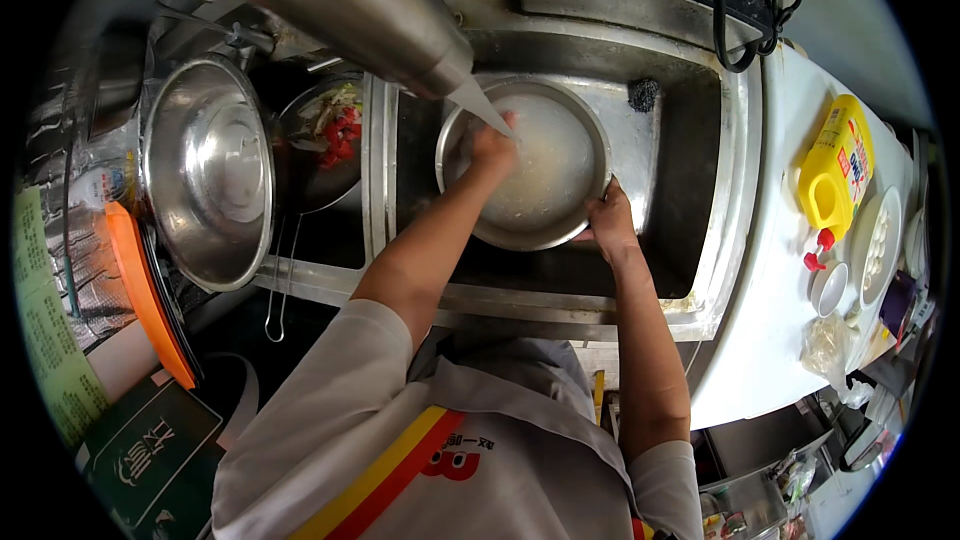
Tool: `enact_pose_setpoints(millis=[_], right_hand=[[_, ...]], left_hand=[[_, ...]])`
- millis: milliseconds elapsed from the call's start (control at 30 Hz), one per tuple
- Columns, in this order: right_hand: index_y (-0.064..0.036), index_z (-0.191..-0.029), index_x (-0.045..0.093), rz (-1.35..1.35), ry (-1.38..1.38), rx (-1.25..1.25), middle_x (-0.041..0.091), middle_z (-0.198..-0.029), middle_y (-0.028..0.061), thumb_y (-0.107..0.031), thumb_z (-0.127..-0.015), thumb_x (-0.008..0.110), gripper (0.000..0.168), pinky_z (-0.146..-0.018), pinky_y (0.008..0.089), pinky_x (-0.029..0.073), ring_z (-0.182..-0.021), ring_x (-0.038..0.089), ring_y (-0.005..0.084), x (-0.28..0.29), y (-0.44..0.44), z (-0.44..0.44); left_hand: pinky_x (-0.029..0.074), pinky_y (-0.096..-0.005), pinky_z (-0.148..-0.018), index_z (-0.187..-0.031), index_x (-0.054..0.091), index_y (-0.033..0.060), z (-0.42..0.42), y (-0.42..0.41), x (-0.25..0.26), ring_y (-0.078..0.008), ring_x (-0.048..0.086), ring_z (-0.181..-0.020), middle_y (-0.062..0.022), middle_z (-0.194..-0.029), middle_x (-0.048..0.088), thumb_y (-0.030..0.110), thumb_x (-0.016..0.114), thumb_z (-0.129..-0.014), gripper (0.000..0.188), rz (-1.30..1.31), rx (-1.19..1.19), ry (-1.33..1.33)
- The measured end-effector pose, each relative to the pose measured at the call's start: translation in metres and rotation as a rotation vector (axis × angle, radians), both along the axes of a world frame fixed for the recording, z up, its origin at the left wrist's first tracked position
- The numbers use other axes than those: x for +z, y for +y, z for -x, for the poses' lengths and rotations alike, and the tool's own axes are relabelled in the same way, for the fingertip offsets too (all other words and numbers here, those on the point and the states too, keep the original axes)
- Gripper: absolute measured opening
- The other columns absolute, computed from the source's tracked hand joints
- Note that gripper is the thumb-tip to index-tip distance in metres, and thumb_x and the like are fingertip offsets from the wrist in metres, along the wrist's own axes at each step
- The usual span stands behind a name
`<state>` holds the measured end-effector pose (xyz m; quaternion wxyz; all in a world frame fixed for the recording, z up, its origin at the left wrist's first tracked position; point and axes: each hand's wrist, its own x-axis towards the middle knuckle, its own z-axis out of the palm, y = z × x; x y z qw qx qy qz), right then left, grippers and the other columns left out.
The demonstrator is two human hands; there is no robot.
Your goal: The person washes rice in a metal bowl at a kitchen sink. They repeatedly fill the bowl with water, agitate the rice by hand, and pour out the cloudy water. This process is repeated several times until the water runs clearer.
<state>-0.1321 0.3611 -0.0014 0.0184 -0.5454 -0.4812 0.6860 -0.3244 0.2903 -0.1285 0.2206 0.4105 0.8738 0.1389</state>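
Observation:
A round stainless steel pot [600, 142] holding cloudy whitish liquid is in the right basin of a metal sink [697, 165]. My right hand [615, 216] grips its rim at the lower right, thumb on the edge. Inside the pot, at its left, is my left hand [495, 150]; its fingers are blurred and partly hidden, so whether they hold anything cannot be told. A large metal cylinder with a pale pointed tip [405, 22] reaches in from above, its tip overlapping my left hand in view. Pale matter shows dimly in the liquid.
A dark scouring pad [643, 95] lies in the basin's upper right. At left are a big steel bowl [210, 172], a strainer [322, 142] with red and green scraps, and an orange-edged tray [146, 292]. A yellow detergent bottle [838, 165] and small white bowl [829, 289] rest on the right counter.

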Motion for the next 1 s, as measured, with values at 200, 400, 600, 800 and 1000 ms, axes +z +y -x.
enact_pose_setpoints(millis=[200,400,600,800,1000], right_hand=[[-0.003,-0.128,0.034,0.047,0.004,-0.001,0.054,-0.110,0.0175,0.003,-0.083,0.044,0.047,-0.047,0.0341,0.058,-0.083,0.061,0.0303,-0.001,0.001,-0.001],[-0.003,-0.129,0.034,0.050,0.001,-0.013,0.052,-0.113,0.0182,0.004,-0.083,0.044,0.048,-0.046,0.0342,0.057,-0.083,0.061,0.0311,-0.001,0.001,0.001],[-0.005,-0.132,0.031,0.040,0.031,-0.028,0.052,-0.113,0.0182,0.004,-0.082,0.044,0.052,-0.047,0.0345,0.057,-0.085,0.061,0.0307,0.003,0.001,0.002],[-0.004,-0.127,0.035,-0.027,-0.007,0.011,0.053,-0.109,0.0161,0.002,-0.084,0.042,0.044,-0.048,0.0353,0.058,-0.084,0.061,0.0291,-0.003,-0.002,0.000],[-0.002,-0.127,0.035,0.047,0.025,-0.022,0.053,-0.110,0.0176,0.005,-0.082,0.045,0.047,-0.048,0.0341,0.058,-0.084,0.061,0.0301,-0.002,0.000,0.000]], left_hand=[[0.037,-0.0451,-0.094,-0.119,0.047,0.0038,-0.069,0.030,0.000,-0.0359,0.042,-0.115,-0.0150,-0.125,0.044,0.014,0.057,-0.073,0.049,0.296,-0.280,-0.205],[0.041,-0.0428,-0.089,-0.106,0.058,0.0034,-0.067,-0.018,0.028,-0.0341,0.050,-0.108,-0.0193,-0.119,0.050,0.016,0.050,-0.080,0.031,0.267,-0.645,-0.220],[0.043,-0.0434,-0.087,-0.104,0.058,0.0033,0.003,-0.029,0.027,-0.0350,0.054,-0.100,-0.0182,-0.106,0.058,0.013,0.056,-0.076,0.029,0.446,-0.256,-0.033],[0.044,-0.0439,-0.084,-0.117,0.044,0.0074,-0.006,0.004,0.001,-0.0372,0.053,-0.099,-0.0194,-0.104,0.056,0.015,0.055,-0.076,0.043,-0.090,0.056,0.016],[0.041,-0.0464,-0.087,-0.125,0.040,0.0149,-0.081,0.020,0.019,-0.0383,0.052,-0.101,-0.0181,-0.113,0.053,0.025,0.041,-0.089,0.038,0.254,0.009,-0.280]])
